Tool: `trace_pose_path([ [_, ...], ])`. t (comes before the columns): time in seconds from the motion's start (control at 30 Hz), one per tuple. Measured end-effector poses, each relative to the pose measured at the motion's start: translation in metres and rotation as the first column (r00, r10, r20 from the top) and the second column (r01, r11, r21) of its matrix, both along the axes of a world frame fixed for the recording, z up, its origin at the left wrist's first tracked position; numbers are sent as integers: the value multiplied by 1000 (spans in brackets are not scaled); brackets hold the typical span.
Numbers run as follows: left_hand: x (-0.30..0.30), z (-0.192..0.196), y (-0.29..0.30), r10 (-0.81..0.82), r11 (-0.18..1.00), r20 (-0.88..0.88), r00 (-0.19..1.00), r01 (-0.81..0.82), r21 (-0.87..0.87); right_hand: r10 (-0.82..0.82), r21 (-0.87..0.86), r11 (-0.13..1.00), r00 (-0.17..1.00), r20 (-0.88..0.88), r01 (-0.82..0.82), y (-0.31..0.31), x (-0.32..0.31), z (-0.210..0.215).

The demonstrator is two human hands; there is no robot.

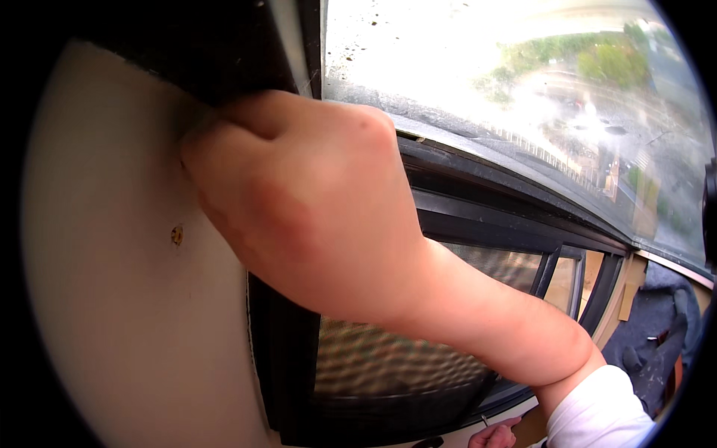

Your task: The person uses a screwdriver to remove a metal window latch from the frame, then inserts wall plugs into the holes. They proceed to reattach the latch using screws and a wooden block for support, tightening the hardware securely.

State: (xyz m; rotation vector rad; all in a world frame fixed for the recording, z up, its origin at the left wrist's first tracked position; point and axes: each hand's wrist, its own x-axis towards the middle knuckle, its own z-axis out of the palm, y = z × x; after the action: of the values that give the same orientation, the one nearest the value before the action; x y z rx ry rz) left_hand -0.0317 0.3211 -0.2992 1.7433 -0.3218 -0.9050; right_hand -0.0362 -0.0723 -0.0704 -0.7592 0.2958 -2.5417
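My right hand (299,201) is large in the view, reaching up to the left from a white sleeve (601,411). It is closed, its back toward me, against the corner where the black window frame (246,71) meets the pale wall (112,299). Its fingertips are hidden, so whatever they hold cannot be made out. At the bottom edge, my left hand (493,436) shows only in part. Its fingers are closed around a thin metal rod (485,421), whose lower part is hidden.
A dirty, speckled window pane (448,67) fills the upper right. Below it runs a black sliding frame (493,194) with a mesh screen (388,358). A small brown-rimmed hole (177,236) marks the wall. Dark grey cloth (650,336) lies at the right.
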Motion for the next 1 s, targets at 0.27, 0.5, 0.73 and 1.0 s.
trace_pose_path([
  [0.27, 15, -7, 14, -65, 997, 63, 996, 67, -37, 568, -266, 823, 729, 381, -502, 2, 13, 17],
  [0.5, 19, -5, 11, -51, 995, 10, 999, 51, -81, 267, -63, 964, 934, 237, -259, 2, 9, 15],
  [0.73, 23, -9, 11, -93, 993, 75, 993, 97, -61, 134, -31, 990, 991, -27, -135, 3, -4, 10],
  [1.0, 33, -8, 19, -22, 999, 26, 999, 22, 32, 212, -134, 974, 938, 275, -181, -1, 23, 12],
])
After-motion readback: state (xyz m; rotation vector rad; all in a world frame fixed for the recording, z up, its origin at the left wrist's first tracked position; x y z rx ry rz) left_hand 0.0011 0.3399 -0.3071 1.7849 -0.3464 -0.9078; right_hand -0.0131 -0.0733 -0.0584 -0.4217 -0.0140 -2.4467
